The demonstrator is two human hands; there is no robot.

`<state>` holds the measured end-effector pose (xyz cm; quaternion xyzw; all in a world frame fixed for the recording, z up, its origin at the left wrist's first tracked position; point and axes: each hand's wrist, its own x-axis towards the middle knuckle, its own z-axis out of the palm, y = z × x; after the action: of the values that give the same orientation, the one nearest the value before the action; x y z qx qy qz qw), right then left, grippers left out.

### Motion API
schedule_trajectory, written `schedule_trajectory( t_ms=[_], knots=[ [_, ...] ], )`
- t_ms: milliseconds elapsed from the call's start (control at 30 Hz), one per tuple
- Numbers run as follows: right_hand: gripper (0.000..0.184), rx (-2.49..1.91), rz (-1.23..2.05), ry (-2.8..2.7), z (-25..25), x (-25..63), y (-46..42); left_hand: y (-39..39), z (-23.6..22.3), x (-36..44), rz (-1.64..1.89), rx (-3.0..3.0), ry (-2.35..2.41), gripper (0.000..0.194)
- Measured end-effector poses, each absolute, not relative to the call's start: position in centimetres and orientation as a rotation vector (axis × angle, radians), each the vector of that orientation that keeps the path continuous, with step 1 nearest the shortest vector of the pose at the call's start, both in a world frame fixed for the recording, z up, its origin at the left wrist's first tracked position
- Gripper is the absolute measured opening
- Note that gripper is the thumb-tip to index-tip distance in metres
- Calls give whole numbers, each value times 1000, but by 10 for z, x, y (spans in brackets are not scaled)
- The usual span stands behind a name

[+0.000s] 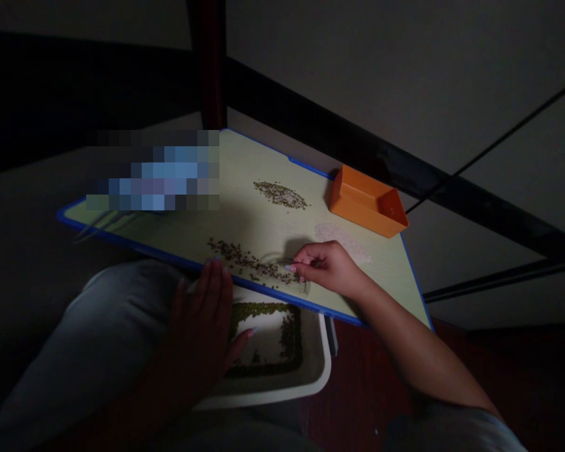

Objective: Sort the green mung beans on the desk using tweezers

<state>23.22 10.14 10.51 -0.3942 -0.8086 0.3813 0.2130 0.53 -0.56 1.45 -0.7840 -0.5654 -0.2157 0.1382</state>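
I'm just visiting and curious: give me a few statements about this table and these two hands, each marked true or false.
1. The orange tray stands on the table. True.
2. The right hand is inside the orange tray. False: it is over the table, beside the scattered dark bits.
3. The white tub sits lower than the tabletop. True.
4. The table's border is red. False: the border is blue.
5. The left hand is near the table's border. True.
6. The orange tray is round. False: it has straight sides and corners.
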Motion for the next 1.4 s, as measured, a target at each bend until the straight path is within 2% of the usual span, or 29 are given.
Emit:
schedule_trajectory(
  t_ms=[567,733,1400],
  knots=[
    [23,-1074,1103,-2199,104,230,102,-7,13,4,-652,-2294,-1673,89],
    [16,-1065,1027,-2231,103,228,102,-7,14,7,-669,-2297,-1714,91],
    [18,-991,793,-2279,94,223,101,-6,13,4,-590,-2279,-1646,87]
  ],
)
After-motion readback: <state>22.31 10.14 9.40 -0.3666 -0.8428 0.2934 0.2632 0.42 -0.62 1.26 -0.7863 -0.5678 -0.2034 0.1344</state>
